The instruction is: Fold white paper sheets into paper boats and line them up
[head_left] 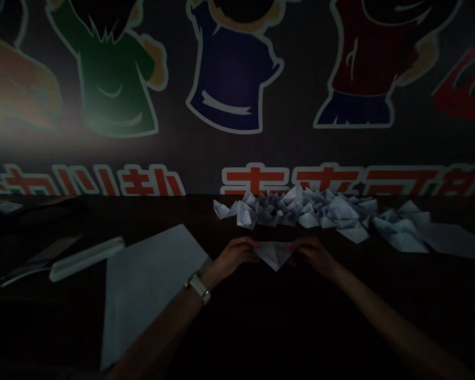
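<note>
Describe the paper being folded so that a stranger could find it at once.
On the dark table, in front of the heap of folded papers along the far edge, the left hand and the right hand pinch one small triangular paper between them, point toward the person. Unlike the heap's pieces and the big flat sheet at left, it alone is held.

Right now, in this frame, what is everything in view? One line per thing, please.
half-folded paper: one, white, table centre, between the hands
folded paper pile: many, white, back of table
large flat sheet: one at least, white, left of the hands
flat sheet: one, white, far right
long bar: one, whitish, left side
table: one, dark, foreground
wall banner: one, cartoon figures and red lettering, behind table
wristwatch: one, pale, left wrist
left hand: grips paper's left end
right hand: grips paper's right end
</note>
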Action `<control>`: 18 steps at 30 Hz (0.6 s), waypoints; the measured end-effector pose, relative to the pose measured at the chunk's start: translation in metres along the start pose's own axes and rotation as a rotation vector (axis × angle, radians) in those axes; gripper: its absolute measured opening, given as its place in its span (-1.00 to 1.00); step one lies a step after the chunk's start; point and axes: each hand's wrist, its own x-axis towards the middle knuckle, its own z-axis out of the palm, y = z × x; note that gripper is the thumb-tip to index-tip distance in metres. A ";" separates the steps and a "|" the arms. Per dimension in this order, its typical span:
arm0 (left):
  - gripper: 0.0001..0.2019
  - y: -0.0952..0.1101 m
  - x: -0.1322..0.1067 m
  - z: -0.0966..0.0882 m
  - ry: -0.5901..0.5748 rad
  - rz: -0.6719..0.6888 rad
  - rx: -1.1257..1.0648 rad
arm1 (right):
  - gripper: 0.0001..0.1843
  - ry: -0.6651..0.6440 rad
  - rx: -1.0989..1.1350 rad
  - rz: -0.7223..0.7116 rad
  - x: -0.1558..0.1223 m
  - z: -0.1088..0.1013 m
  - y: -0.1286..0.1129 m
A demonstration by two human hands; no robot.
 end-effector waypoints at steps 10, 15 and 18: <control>-0.61 -0.018 -0.002 0.024 0.178 -0.100 -0.019 | -0.78 0.136 -0.293 -0.170 -0.002 0.018 0.006; -0.62 -0.019 -0.004 0.025 0.090 -0.126 -0.007 | -0.74 0.150 -0.358 -0.215 -0.001 0.017 0.010; -0.59 -0.019 -0.003 0.024 0.116 -0.079 0.088 | -0.73 0.111 -0.325 -0.169 -0.001 0.018 0.008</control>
